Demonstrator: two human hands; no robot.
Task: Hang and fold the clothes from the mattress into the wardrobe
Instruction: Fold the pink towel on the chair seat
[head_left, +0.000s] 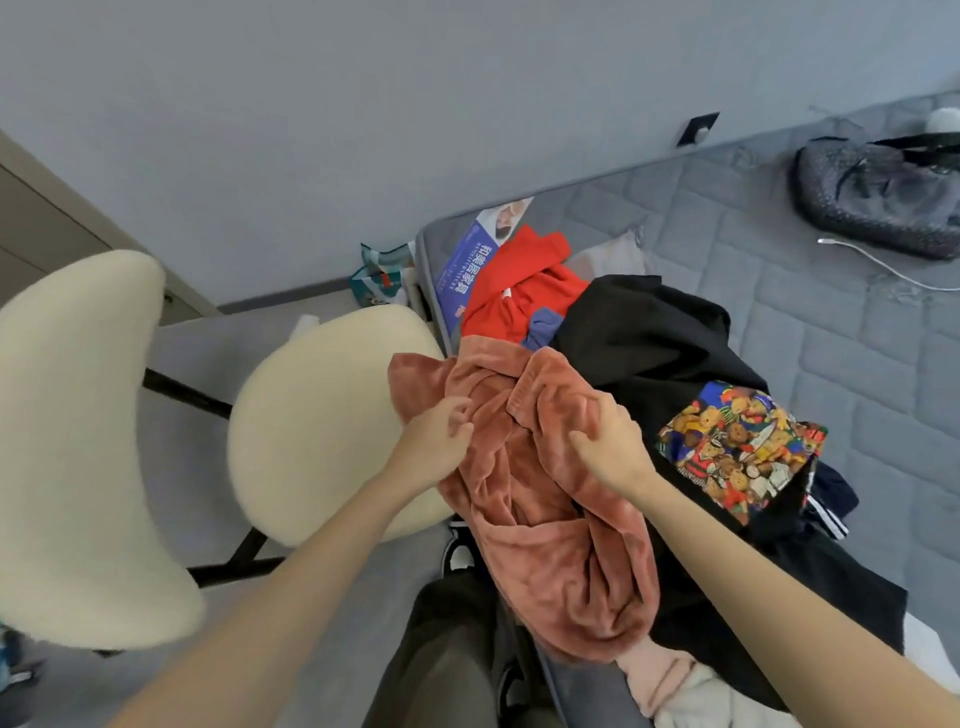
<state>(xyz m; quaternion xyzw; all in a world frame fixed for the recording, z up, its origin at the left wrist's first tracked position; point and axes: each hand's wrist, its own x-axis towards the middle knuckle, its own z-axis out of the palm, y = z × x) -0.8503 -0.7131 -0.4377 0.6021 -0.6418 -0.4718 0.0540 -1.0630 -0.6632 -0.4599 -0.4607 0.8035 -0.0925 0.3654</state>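
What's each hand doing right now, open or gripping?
Left hand: closed on the pink fleece garment.
Right hand: closed on the same garment.

Bare forearms, no sleeves, left hand (434, 434), right hand (613, 447), dark olive trousers (447, 654), black-and-white shoes (460, 553)

Soft even daylight — slight blur, fisheye-bent edges
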